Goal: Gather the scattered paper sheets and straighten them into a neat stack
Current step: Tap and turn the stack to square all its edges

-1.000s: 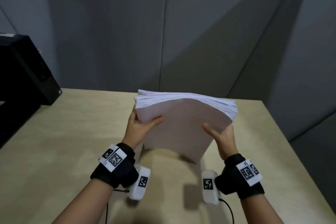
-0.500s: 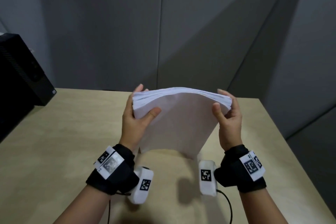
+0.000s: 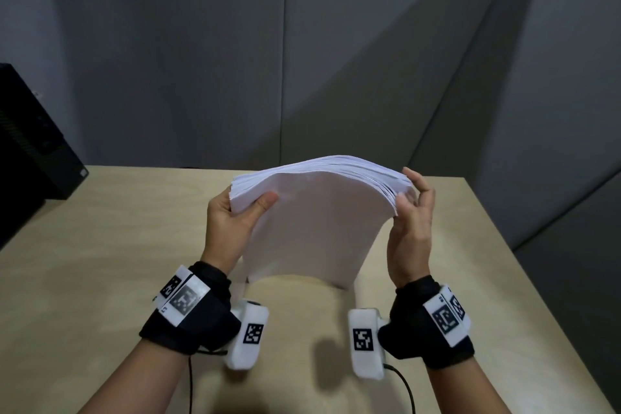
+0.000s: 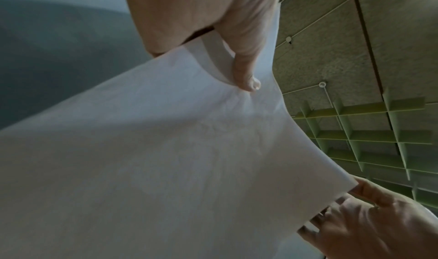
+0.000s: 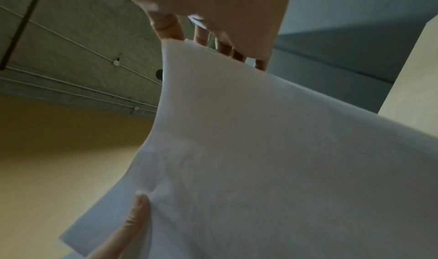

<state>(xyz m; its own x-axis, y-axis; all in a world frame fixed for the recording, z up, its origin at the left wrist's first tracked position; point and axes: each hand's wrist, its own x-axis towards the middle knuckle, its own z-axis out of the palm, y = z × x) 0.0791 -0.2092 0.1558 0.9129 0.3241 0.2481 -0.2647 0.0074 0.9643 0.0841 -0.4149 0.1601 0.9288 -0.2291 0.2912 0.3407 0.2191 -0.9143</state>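
Bowed paper stack point(image 3: 312, 225) upright between hands, lower edge facing desk point(image 3: 100, 228); left hand point(image 3: 228, 228) fingers pinch top corner, right hand point(image 3: 408, 232) fingers pinch opposite corner.

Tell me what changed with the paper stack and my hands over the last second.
The right hand slid up the paper stack from its lower right side to its top right corner, and the stack now bows more between the hands. The left hand kept its grip on the top left corner.
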